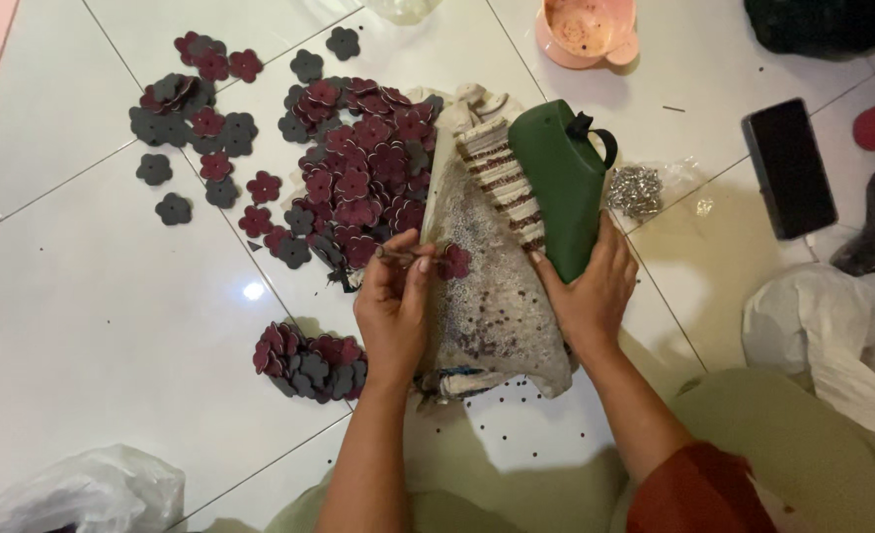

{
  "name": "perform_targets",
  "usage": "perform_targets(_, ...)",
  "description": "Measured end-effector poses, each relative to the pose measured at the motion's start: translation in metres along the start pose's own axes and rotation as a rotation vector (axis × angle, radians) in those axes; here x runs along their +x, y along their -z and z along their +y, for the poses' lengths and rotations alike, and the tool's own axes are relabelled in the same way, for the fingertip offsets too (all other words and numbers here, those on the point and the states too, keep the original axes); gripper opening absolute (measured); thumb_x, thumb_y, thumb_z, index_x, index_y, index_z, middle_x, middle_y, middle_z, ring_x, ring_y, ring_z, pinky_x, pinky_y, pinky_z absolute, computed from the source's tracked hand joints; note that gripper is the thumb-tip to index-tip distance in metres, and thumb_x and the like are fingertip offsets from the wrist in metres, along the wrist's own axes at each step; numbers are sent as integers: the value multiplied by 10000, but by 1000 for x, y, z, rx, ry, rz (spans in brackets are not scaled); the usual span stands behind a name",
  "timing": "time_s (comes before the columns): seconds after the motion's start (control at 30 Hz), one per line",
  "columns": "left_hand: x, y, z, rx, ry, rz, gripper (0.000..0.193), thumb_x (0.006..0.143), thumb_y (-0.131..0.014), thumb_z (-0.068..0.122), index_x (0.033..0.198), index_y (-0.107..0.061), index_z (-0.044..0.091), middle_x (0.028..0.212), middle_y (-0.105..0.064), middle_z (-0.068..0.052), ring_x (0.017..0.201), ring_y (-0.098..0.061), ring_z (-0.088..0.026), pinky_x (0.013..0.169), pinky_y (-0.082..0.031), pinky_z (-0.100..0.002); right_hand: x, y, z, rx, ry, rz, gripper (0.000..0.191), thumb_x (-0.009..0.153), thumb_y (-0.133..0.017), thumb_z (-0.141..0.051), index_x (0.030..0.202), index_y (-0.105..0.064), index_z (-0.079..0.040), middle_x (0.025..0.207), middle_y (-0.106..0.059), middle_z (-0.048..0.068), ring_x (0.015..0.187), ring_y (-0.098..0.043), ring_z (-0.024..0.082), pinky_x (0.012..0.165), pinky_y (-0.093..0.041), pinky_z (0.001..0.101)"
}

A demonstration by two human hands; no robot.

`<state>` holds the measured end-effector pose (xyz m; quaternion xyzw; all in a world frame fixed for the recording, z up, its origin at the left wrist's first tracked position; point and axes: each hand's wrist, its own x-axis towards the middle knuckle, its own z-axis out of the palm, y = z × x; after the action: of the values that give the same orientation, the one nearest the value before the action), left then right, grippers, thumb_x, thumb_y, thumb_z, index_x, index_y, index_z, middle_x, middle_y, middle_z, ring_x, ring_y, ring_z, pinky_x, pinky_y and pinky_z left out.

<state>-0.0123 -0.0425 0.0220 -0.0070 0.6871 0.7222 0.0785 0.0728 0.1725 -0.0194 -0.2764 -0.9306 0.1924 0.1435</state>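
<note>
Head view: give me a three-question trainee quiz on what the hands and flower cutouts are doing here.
1. True or false: the right hand grips the green block.
2. What does the left hand pinch?
A. a thin punch tool
B. a pair of scissors
C. a paintbrush
3. Where does the smaller pile of flower cutouts lie relative to the left hand?

Key: 1 true. 2 A. 3 On the tiled floor, to the left of the wrist, apart from the large pile.
</note>
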Motion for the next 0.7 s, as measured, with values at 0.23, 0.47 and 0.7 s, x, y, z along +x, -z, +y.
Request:
perform_targets(0.23, 1, -2, 3, 62, -16, -4, 266, 1018, -640, 38, 1283, -645, 14, 1107, -745, -37, 1008, -687, -77, 904, -569, -249, 2, 4, -6, -31, -43, -36, 986, 873, -823, -489, 1575, -330, -3, 1517, -420, 248, 1402, -369, 417, 1171, -281, 521)
perform_targets(0.47, -1, -3, 4, 56, -26, -42, 274, 1005, -650, 10, 1279, -655, 10, 1115, -745, -34, 1028, -683, -73, 905, -565, -236, 2, 5, -9, -32, -58, -46, 989, 866, -823, -487, 1576, -320, -18, 1519, -417, 238, 1399, -368, 410, 1168, -282, 518)
perform_targets(0.7, -2, -3, 2, 93, -48, -49, 290, 1011, -648, 2, 1300, -659, 13, 1090, -746, -29, 1007, -685, -75, 890, -564, -237, 2, 7, -10, -31, -21, -34, 985, 882, -822, -476, 1582, -311, -8, 1525, -413, 238, 1406, -370, 404, 1178, -281, 520)
